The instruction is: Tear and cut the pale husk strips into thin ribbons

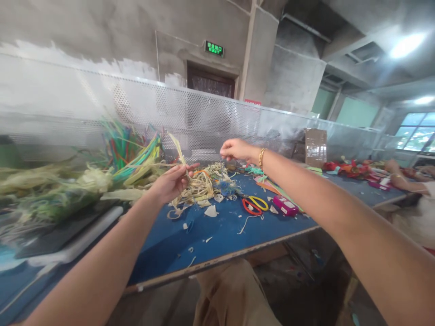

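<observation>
Rising above the left hand [174,181] pinching it, a pale strip [178,147]; right hand [238,150] curled, grip unclear

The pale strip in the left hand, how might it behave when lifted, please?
The pale strip looks thin, so probably light. It sticks up from the left hand, suggesting slight stiffness. Curled scraps nearby hint it may bend.

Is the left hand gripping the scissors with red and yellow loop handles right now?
No: the left hand pinches thin, pale yellow strips, while the scissors lie on the flat blue tabletop.
</observation>
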Motion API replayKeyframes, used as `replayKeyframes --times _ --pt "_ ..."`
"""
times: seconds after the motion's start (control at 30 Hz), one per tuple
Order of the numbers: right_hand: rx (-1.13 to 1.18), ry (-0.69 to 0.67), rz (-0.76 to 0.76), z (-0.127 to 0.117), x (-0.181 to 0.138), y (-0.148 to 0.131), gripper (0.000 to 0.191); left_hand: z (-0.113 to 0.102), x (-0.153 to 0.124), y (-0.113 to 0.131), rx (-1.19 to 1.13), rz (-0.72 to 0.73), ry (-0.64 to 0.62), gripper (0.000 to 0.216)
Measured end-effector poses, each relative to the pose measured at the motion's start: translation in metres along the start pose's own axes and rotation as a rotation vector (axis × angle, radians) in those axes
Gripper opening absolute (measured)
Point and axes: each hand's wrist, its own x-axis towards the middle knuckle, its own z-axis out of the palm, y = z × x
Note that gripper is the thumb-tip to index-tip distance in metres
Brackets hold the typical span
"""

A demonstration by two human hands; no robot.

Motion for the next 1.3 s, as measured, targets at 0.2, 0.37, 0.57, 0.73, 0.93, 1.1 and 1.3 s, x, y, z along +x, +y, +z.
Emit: replayKeyframes --times 0.2,0.37,0.57,0.73,0.93,1.1,1.3 --pt "-0.128 -0.106 -0.183 0.051 0.005 -0.001 0.007 0.011 -0.008 -0.005 0.087 -0.051 -0.094 0.004" --pt "0.024 0.042 -0.251 0.089 0.019 0.020 0.016 0.007 -0.004 -0.007 0.094 -0.021 -0.092 0.008" --pt "0.035 -0.237 -0.257 0.115 -0.002 0.068 0.035 0.002 0.001 0.002 -0.060 0.096 0.068 0.012" --pt "-0.496 -0.126 -0.251 0.080 -0.014 0.100 0.034 -0.012 0.008 0.010 -0.166 0.173 0.239 0.017" --pt "-0.710 -0.122 -0.177 0.048 -0.005 0.114 0.035 -0.012 0.010 0.004 -0.107 0.138 0.236 0.018" --pt "-0.712 -0.194 -0.062 0.052 -0.012 0.120 0.033 -0.010 0.005 0.000 0.105 -0.008 0.053 0.013" --pt "-0.683 0.060 -0.011 0.030 -0.050 0.127 0.047 -0.012 0.004 -0.006 0.252 -0.101 -0.013 0.010"
